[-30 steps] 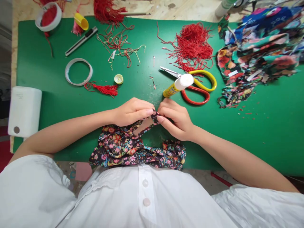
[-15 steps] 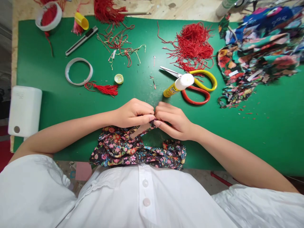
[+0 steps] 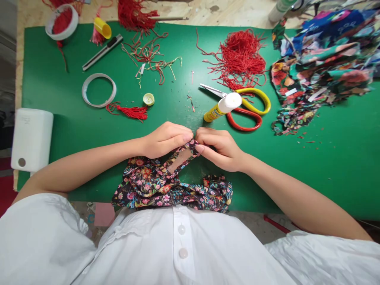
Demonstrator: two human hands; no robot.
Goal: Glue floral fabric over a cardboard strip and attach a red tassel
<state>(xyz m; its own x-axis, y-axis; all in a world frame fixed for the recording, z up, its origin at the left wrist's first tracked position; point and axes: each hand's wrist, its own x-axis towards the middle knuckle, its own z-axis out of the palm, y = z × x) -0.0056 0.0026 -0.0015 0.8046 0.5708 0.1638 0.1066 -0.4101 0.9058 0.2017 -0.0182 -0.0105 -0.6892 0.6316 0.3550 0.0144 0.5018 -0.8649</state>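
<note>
**At the near edge of the mat: pinching a fabric strip**

At the near edge of the green mat (image 3: 59, 118), the floral fabric strip (image 3: 166, 186) lies bunched, one end lifted. The left hand (image 3: 166, 139) and right hand (image 3: 218, 147) both pinch that end, fingertips almost touching. Keeping the fold tight and even probably matters most here. Just beyond lie a glue stick (image 3: 222, 107) and scissors (image 3: 245, 109); further out, red threads (image 3: 242, 57).

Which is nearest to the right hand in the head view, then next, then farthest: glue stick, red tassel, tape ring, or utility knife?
From the right hand:
1. Glue stick, just beyond it, lying on the scissors.
2. Red tassel, across to the left.
3. Tape ring, farther left.
4. Utility knife, far back-left corner.
</note>
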